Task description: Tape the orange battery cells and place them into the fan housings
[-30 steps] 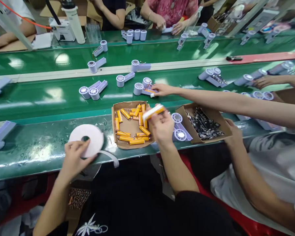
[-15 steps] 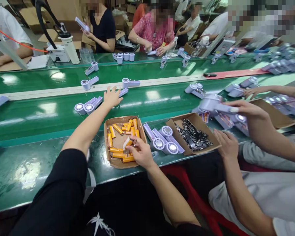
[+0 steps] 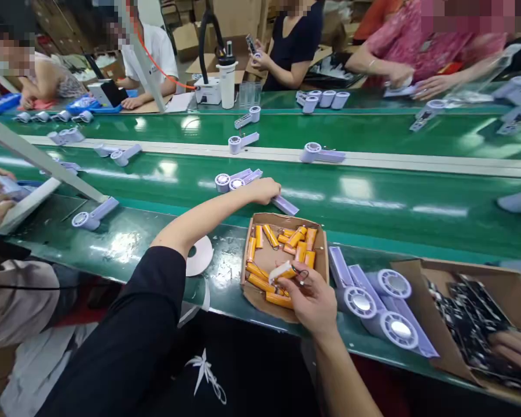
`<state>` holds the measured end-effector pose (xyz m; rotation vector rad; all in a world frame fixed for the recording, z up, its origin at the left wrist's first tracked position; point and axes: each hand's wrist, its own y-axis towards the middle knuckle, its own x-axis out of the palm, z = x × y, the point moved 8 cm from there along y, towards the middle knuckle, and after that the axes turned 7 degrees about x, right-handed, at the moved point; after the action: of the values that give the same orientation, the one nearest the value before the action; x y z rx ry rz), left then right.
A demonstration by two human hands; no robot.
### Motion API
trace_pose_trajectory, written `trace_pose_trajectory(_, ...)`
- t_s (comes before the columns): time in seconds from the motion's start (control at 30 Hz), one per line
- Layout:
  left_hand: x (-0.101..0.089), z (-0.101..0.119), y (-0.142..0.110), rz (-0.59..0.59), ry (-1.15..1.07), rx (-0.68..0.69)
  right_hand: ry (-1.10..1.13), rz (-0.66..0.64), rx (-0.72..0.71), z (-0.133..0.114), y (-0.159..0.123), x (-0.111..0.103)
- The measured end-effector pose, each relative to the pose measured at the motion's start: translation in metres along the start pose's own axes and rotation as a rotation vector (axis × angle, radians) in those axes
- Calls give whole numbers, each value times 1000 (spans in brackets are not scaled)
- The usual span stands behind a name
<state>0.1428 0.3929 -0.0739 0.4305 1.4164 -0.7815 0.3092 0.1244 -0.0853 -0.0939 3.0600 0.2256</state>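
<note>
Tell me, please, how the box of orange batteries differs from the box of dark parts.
The battery box holds orange batteries; the parts box holds dark parts. The right hand holds a battery over the battery box; a co-worker's hand is in the parts box. Both are open cardboard boxes.

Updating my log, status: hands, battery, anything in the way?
Right hand holding orange battery over cardboard tray. Left hand over lilac casing, grip hidden. Left arm partly blocks view of tape roll.
</note>
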Motion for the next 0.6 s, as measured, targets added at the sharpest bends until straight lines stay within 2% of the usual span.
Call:
trace_pose_trajectory(0.07, -6, -1, 1, -2, -50, 18, 53, 70, -27, -21, 12, -18)
trace_pose_trajectory(0.13, -13, -3, 5, 25, -95, 31, 64, 175, -78, -48, 39, -41)
trace_pose_trajectory(0.2, -17, -9, 10, 88, -131, 21, 27, 197, -114, -69, 81, -55)
trace_pose_trajectory(0.27, -16, -15, 14, 152, -154, -5, -88, 125, -113, -76, 134, -55)
trace_pose_trajectory(0.37, -11, -20, 20, 201, -167, -43, -351, -43, -29, -56, 203, -39)
trace_pose_trajectory(0.43, -8, -21, 24, 212, -171, -56, -552, -132, 22, -36, 229, -26)
trace_pose_trajectory(0.5, -6, -21, 28, 219, -176, -62, -733, -183, 36, -21, 240, -15)
trace_pose_trajectory(0.6, -4, -21, 33, 222, -180, -69, -931, -240, 23, -9, 242, -6)
